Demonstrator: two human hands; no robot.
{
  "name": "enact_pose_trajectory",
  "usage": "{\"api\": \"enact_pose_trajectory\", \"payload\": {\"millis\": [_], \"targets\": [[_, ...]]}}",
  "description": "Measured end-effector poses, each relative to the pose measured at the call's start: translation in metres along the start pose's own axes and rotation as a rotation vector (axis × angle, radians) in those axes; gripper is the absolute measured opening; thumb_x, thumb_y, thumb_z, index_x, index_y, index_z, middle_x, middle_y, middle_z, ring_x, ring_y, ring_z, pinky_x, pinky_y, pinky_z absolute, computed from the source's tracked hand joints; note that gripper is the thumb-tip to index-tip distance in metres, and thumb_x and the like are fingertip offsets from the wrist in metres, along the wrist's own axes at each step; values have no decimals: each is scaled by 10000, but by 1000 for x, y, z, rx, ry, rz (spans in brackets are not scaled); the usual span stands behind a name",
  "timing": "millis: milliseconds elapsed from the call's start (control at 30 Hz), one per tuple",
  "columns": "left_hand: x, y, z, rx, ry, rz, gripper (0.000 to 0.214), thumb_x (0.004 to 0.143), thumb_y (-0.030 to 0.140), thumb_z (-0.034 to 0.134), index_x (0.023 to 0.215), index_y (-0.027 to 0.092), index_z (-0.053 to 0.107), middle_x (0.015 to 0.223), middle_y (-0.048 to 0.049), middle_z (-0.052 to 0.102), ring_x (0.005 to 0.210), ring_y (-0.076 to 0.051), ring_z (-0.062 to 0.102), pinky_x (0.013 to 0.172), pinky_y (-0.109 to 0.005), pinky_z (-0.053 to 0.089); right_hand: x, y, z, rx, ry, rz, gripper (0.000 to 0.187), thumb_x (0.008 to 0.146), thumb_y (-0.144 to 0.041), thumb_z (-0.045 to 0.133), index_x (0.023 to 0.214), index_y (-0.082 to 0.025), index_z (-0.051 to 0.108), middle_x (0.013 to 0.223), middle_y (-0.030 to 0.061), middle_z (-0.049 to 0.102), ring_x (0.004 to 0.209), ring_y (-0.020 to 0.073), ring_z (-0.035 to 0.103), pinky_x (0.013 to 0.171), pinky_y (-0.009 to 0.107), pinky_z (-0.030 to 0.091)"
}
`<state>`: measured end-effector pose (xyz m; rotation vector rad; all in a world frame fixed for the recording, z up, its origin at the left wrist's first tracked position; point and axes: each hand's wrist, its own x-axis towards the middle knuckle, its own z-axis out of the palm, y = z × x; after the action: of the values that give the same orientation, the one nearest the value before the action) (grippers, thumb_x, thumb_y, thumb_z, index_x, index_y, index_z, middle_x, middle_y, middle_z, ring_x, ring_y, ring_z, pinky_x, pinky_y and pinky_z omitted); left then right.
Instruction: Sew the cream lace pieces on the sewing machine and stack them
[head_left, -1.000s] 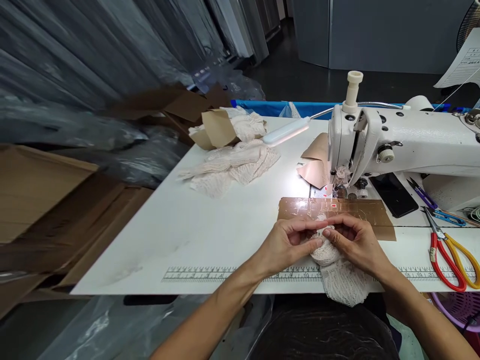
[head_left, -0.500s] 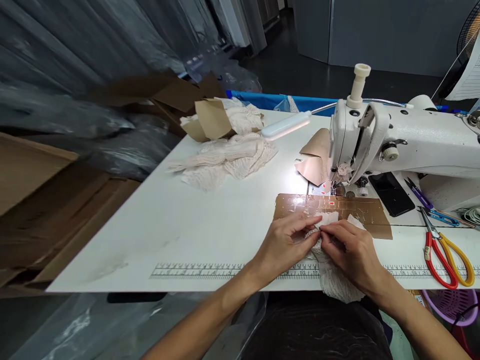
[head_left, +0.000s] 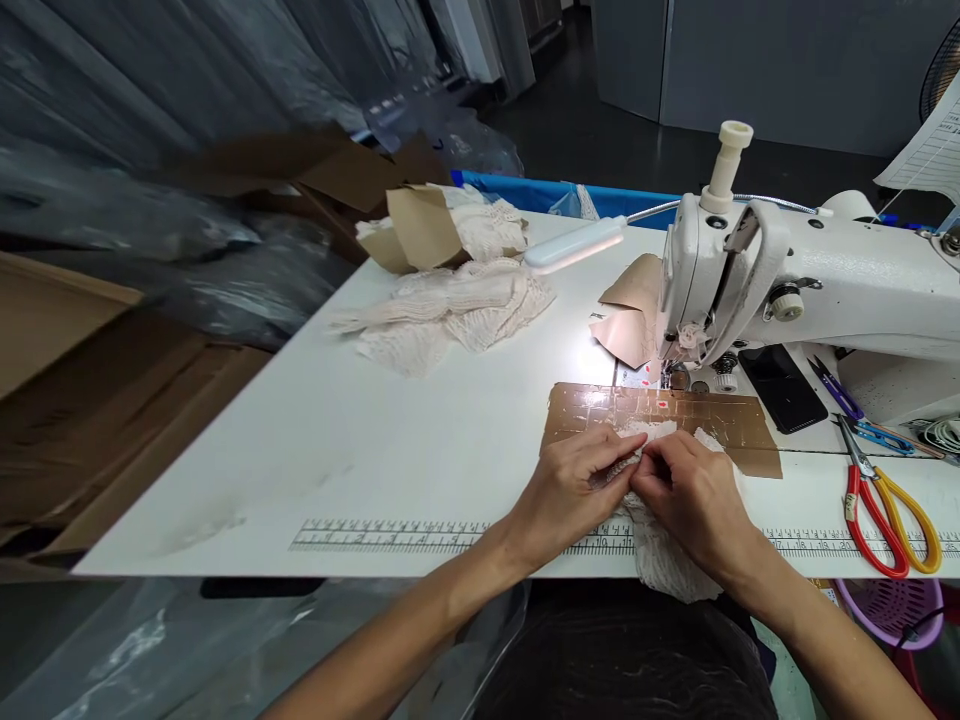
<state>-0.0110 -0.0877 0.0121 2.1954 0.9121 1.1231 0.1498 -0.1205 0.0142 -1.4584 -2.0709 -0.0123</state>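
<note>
A cream lace fabric piece [head_left: 667,550] lies partly on the table's front edge and hangs over it toward my lap. My left hand [head_left: 581,480] pinches its upper part between thumb and fingers. Close against it, my right hand [head_left: 694,495] pinches the same fabric, the fingertips of both hands nearly meeting. The exact fold between the fingers is hidden. Just beyond my hands, a brown taped plate [head_left: 592,405] lies in front of the white sewing machine [head_left: 840,285], whose needle area is lit.
Red-and-yellow-handled scissors [head_left: 889,510], thread snips [head_left: 881,432] and a black phone [head_left: 784,388] lie to the right. A lace pile [head_left: 465,305] rests at the back left, under a lamp [head_left: 574,247]. A printed ruler [head_left: 390,537] runs along the front edge. Cardboard boxes [head_left: 112,430] stand left.
My right fingers have curled in and shifted slightly left along the lace. My left hand keeps its pinch almost in place. The whole view has shifted a little.
</note>
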Motion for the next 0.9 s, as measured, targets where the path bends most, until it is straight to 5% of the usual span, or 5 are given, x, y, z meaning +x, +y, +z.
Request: {"api": "enact_pose_trajectory", "payload": {"millis": [333, 500, 700, 900], "targets": [[-2, -7, 2, 85, -74, 93, 199, 920, 145, 542, 1062, 156, 681, 761, -19, 649, 653, -118, 601, 604, -215, 513, 16, 6, -13, -262, -401, -284, 183, 837, 31, 512, 881, -143, 550, 765, 91, 634, 545, 188, 586, 418, 274, 343], [1, -7, 2, 126, -152, 54, 140, 909, 181, 518, 956, 162, 648, 724, -7, 586, 630, -133, 545, 608, -247, 492, 15, 23, -12, -144, -264, -377, 105, 873, -58, 509, 845, -159, 516, 729, 51, 596, 544, 155, 541, 441, 250, 329], [-1, -5, 5, 164, -179, 71, 159, 919, 202, 484, 830, 169, 612, 666, 12, 551, 583, -118, 482, 592, -234, 445, 9, 29, -11, 296, -209, -130, 96, 860, -114, 498, 798, -188, 496, 694, -20, 562, 574, 103, 516, 547, 217, 404], [-3, -4, 6, 171, -118, 14, 163, 921, 247, 521, 816, 165, 615, 635, 20, 560, 539, -107, 471, 542, -229, 399, -12, 47, -56, 405, -88, 14, 186, 972, -260, 486, 1120, -178, 564, 987, 79, 636, 762, 136, 654, 663, 254, 551]]}}
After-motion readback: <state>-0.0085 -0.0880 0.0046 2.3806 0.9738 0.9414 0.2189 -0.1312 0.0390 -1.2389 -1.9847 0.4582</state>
